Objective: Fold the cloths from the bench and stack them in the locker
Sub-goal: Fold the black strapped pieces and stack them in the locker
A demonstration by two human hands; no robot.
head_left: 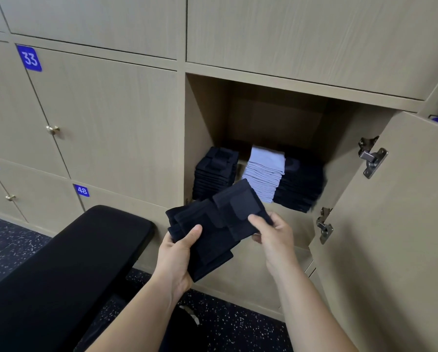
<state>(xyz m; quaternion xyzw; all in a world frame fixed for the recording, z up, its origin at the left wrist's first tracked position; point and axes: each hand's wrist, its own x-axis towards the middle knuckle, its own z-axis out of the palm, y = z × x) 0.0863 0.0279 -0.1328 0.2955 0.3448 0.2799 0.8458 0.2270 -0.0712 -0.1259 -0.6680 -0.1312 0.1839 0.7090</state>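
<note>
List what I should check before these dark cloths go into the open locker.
1. Path past the locker door, swung open: ok.
2. Grip: left hand and right hand both hold the dark cloths: ok.
3. Held edges aligned: not ok, the pieces sit askew.
4. Headroom above the left dark stack: ok.
5. Colours sorted: the light stack shows only light cloths: ok.
6. More cloths waiting on the bench: cannot tell.

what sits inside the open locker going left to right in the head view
left dark stack → pale blue stack → right dark stack
</note>
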